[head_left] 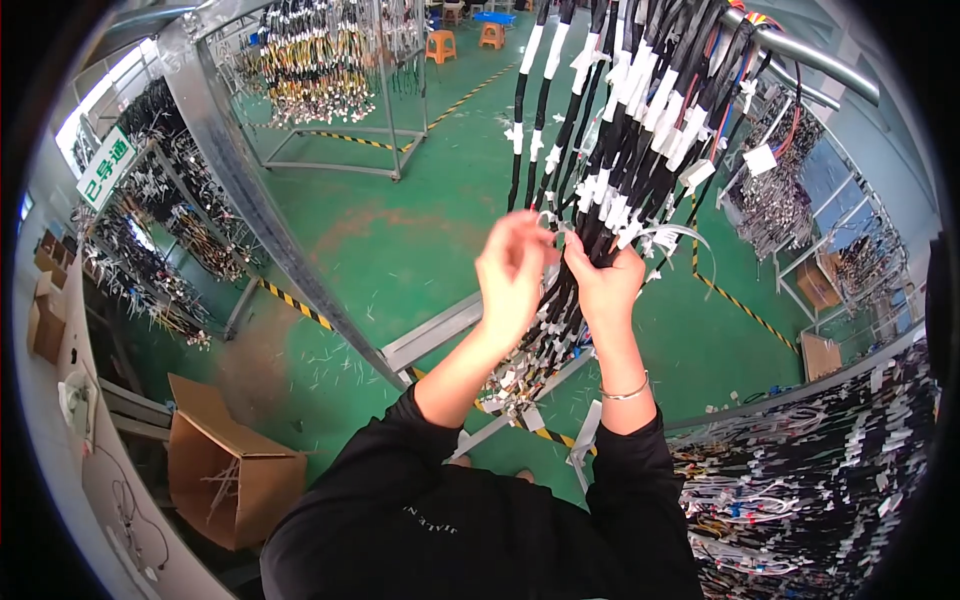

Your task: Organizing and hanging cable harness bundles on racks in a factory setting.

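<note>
A thick bunch of black wire harnesses (640, 120) with many white labels hangs from a metal bar in front of me. My right hand (605, 285) is closed round the bunch, thumb up on its near side. At the bunch's left edge my left hand (512, 265) has its fingers curled in a pinch, slightly blurred, at a thin white strip that looks like part of a cable tie. Pale cable ties (690, 236) stick out to the right beside my right hand, their tails curving down. Below my hands, the harness ends with small connectors (515, 385) dangle together.
A metal rack post (270, 220) slants down on my left. An opened cardboard box (235, 465) stands at lower left with pale strips inside. Further hanging harnesses (810, 480) fill the lower right. Other loaded racks (320, 70) and orange stools (441, 46) stand farther off.
</note>
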`<action>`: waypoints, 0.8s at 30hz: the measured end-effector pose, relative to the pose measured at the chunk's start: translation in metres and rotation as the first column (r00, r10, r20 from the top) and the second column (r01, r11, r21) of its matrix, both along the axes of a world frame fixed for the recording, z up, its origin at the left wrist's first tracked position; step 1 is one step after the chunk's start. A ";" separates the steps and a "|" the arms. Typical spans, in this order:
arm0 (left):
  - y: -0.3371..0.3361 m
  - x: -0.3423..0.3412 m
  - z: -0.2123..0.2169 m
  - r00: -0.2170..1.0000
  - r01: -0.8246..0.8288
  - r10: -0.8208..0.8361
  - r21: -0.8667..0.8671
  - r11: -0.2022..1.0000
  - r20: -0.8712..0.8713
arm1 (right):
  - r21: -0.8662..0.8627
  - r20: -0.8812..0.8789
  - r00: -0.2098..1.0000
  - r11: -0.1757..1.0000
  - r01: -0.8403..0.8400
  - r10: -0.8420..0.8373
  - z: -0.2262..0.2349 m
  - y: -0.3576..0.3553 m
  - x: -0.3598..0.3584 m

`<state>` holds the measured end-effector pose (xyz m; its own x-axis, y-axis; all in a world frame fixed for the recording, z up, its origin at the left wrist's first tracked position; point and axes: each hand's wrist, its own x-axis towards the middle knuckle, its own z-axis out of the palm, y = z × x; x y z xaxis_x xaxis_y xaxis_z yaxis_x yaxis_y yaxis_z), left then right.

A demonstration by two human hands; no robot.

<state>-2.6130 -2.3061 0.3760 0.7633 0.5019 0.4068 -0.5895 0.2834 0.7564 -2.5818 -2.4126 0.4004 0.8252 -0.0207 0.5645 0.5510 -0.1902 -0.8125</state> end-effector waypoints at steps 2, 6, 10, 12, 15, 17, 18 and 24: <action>0.014 0.020 0.009 0.978 -0.193 0.205 0.178 0.965 -0.050 | 0.007 0.012 1.000 1.000 -0.002 0.002 0.003 0.007 -0.002; 0.018 0.037 0.021 0.859 -0.438 0.509 0.600 0.669 0.060 | 0.032 0.029 1.000 0.999 0.006 -0.007 0.000 0.007 0.003; 0.023 0.030 0.006 0.999 -0.015 0.001 0.422 0.906 0.033 | -0.082 0.085 0.996 0.996 0.029 -0.022 -0.002 0.004 0.014; 0.031 0.024 0.003 0.986 0.148 -0.163 0.360 0.921 0.013 | -0.111 0.061 0.998 0.994 -0.025 0.031 0.005 0.004 0.013; 0.047 0.017 0.014 0.997 -0.039 -0.002 0.487 0.873 0.083 | -0.090 -0.039 0.998 0.994 -0.057 0.053 0.018 0.010 0.001; 0.045 0.026 0.022 0.959 -0.253 0.283 0.409 0.877 -0.014 | -0.083 -0.033 0.998 0.995 -0.048 0.045 0.013 0.013 0.002; 0.042 0.031 0.026 0.920 -0.322 0.391 0.509 0.798 -0.032 | -0.050 -0.036 0.998 0.997 -0.051 0.049 0.011 0.012 0.000; 0.045 0.030 0.033 0.943 -0.123 0.293 0.649 0.751 -0.160 | -0.134 0.078 0.996 0.989 0.057 -0.047 0.006 0.010 -0.002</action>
<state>-2.5826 -2.2607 0.4094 0.7842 0.3592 0.5061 -0.3559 -0.4078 0.8409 -2.5836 -2.4025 0.4061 0.7808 0.0185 0.6245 0.5953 -0.3255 -0.7346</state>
